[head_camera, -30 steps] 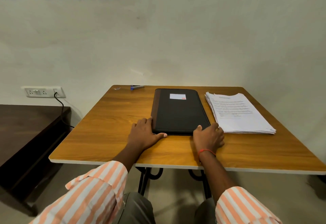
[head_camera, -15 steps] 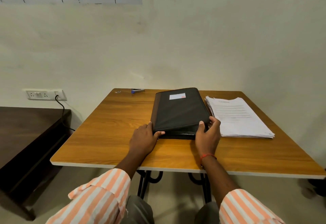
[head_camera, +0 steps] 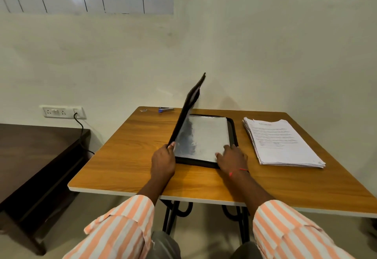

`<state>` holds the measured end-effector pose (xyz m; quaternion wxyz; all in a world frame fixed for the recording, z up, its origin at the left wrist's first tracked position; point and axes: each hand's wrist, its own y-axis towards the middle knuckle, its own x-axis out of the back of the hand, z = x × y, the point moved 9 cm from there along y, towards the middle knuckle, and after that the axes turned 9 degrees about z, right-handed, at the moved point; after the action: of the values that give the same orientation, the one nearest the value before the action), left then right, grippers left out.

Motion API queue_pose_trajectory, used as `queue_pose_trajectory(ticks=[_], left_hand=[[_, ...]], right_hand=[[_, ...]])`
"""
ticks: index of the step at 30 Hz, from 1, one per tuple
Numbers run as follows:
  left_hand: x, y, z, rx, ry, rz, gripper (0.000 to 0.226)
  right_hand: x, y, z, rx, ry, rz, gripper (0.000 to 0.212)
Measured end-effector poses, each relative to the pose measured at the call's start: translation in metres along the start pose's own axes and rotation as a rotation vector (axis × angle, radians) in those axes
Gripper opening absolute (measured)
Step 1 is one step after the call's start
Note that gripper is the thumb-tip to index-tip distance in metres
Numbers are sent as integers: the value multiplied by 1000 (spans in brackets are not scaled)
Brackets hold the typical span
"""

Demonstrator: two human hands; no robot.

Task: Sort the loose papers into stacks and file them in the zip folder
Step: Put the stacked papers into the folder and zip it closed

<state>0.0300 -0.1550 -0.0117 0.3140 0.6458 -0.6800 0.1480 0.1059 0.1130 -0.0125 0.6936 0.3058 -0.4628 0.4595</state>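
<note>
Zip folder: While its base lies flat at the middle of the table, the black zip folder [head_camera: 233, 134] stands open, its cover [head_camera: 187, 111] tilted up on the left side.
Inside: a glossy, silvery clear-plastic sleeve [head_camera: 204, 134] fills the base.
Left hand: the left hand [head_camera: 163, 160] grips the cover's near corner, fingers curled round its edge.
Right hand: the right hand [head_camera: 232, 159] rests on the sleeve's near right corner, fingers spread and somewhat blurred; a red thread [head_camera: 238, 171] circles the wrist.
Papers: a thick stack of white printed papers [head_camera: 279, 142] lies just right of the folder, apart from it.
Table: a brown wood-grain table [head_camera: 126, 156] on black metal legs, against a pale wall.
Far edge: a small blue stapler [head_camera: 165, 109] sits left of the raised cover.
Wall: a white socket strip [head_camera: 61, 112] holds a black plug.
Clothing: orange-and-white striped sleeves [head_camera: 122, 226].
</note>
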Motion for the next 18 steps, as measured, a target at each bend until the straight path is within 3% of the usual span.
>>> queue_pose_trajectory(ticks=[9,14,18], left_hand=[[16,3,24,232,-110,-172,55],[18,2,28,299,-122,-200,39],[17,0,26,301,-151,-198,57]], right_hand=[[-13,-26,4,2,-160,-14,59],[-16,-35,13,-8,-182,-37,60],[-18,-40,15,-12,-176,-48,63]])
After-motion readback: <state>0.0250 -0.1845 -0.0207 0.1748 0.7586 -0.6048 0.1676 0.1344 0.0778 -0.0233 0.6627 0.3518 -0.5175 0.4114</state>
